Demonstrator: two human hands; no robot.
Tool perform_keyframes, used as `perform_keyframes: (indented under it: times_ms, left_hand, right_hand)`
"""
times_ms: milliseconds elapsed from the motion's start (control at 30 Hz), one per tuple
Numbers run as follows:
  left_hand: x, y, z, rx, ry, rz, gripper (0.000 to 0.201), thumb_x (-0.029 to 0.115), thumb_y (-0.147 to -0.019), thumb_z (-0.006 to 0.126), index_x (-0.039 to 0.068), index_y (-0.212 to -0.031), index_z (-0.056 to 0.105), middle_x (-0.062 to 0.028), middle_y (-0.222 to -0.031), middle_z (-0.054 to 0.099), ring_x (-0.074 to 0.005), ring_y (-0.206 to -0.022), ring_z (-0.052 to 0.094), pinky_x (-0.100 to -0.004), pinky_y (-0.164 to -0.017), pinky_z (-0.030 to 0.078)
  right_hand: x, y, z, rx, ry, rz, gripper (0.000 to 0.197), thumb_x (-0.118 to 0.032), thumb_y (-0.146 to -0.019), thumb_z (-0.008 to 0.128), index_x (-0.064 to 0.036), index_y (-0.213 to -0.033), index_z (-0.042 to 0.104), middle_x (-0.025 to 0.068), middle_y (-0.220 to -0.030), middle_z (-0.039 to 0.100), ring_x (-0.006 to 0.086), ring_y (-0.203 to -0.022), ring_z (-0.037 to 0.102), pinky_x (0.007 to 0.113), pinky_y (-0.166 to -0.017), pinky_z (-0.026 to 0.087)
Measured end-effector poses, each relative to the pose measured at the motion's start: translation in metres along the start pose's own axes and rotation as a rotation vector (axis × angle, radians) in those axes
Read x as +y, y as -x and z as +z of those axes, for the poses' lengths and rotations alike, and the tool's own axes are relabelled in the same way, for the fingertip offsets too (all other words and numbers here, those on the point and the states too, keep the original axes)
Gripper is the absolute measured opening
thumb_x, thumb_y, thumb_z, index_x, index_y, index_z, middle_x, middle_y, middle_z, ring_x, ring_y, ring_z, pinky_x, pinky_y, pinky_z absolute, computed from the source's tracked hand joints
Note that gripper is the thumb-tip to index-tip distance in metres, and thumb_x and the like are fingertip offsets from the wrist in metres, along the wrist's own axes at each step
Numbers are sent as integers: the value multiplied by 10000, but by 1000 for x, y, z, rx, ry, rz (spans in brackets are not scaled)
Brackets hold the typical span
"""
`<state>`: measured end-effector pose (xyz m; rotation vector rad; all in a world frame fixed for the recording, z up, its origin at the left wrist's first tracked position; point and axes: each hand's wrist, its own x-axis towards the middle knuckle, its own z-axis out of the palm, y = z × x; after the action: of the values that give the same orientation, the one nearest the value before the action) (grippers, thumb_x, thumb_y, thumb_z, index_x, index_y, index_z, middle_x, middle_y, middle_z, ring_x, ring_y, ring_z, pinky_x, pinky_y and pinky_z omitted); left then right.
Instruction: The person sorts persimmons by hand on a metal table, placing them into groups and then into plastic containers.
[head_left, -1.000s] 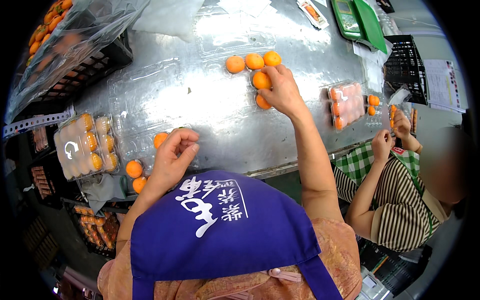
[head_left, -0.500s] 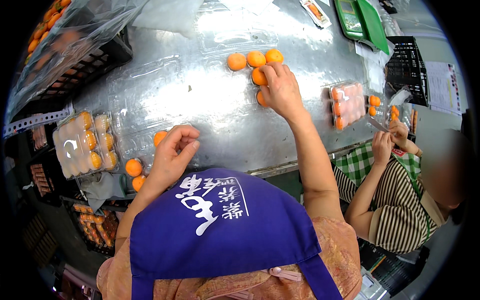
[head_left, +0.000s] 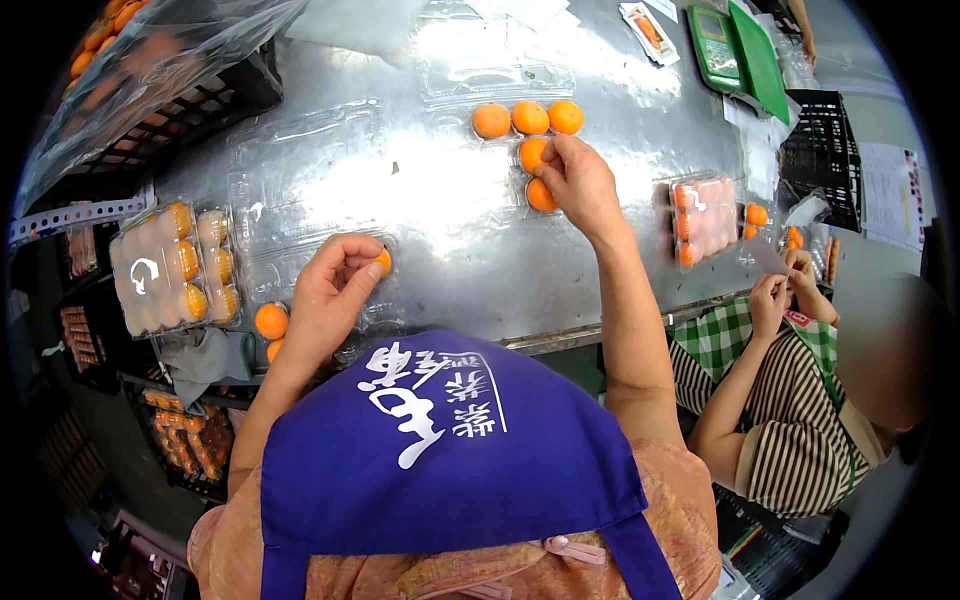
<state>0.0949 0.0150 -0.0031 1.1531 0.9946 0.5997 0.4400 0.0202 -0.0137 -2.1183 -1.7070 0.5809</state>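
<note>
My left hand is closed round a small orange mandarin, which peeks out past the fingertips. Over the table, my right hand has its thumb and fingertips pinched together beside a mandarin, with a lower mandarin partly behind the thumb. Whether anything thin sits in that pinch is hidden. Just beyond them, three mandarins form a row, the middle one touching its neighbours. Left of my left hand, a mandarin lies near another that my wrist partly covers.
Clear plastic containers lie on the metal table. Filled packs stand left, another filled pack right. A black crate is at back left, a green scale at back right. A co-worker's hands hold a flat sheet.
My left hand has taken hold of a mandarin and curled round it. My right fingertips have drawn back from the mandarin they covered. The whole view has shifted slightly.
</note>
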Motion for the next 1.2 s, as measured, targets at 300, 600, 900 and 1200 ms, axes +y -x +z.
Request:
perform_keyframes:
  times_ms: [300,600,900,1200]
  left_hand:
    - [-1,14,-5,64,-5,34,162,77,-963,642,26,-1116,629,-14,-1029,666,-71,-930,607,-228,-827,492]
    - [17,57,-97,419,-207,216,117,63,-967,635,8,-1069,649,-13,-995,663,-54,-792,575,-205,-734,477]
    - [-17,132,-69,26,-989,192,437,74,-766,766,69,-1178,621,-120,-1177,582,-334,-1086,596,-417,-912,507]
    - [-43,130,-60,63,-1211,170,481,65,-760,764,108,-1199,572,-117,-1198,518,-343,-1051,595,-436,-836,534]
  right_hand:
    - [11,0,25,163,342,-201,118,-92,-803,683,-64,-875,594,135,-843,636,350,-856,625,471,-701,496]
    - [-43,25,0,192,156,-222,108,-110,-881,669,-31,-932,616,129,-872,643,306,-782,631,426,-681,500]
    - [-112,91,54,-208,-111,-421,146,-88,-840,716,-35,-959,650,128,-905,654,314,-845,644,400,-727,521]
    - [-127,120,57,-327,-51,-447,154,-99,-855,693,-32,-991,665,121,-934,675,304,-875,660,394,-756,541]
